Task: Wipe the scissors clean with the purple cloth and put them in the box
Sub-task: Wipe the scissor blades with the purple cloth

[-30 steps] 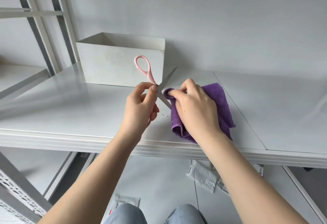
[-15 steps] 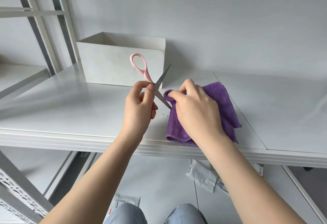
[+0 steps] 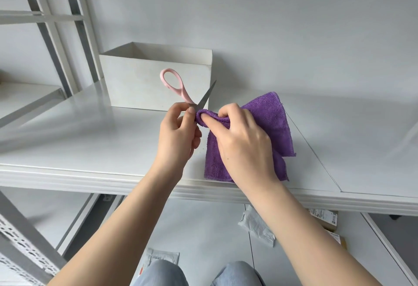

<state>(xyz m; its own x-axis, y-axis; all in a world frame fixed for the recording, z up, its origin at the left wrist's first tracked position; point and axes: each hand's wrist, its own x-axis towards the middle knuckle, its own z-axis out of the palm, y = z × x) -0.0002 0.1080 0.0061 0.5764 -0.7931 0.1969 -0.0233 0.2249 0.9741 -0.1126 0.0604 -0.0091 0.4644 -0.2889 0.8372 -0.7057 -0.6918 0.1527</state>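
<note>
Up close, the left hand (image 3: 178, 132) pinches pink-handled scissors (image 3: 187, 93) at the pivot. The right hand (image 3: 239, 141) grips the purple cloth (image 3: 269, 116) around one blade, before the plain, unlabelled white box (image 3: 135, 82).

Pink-handled scissors (image 3: 181, 91) open, cloth-wrapped blade

- The paper packets (image 3: 256, 224) on the floor have small dark print, too tiny to read.
- The box (image 3: 325, 216) down there has a label, too blurry to read.
</note>
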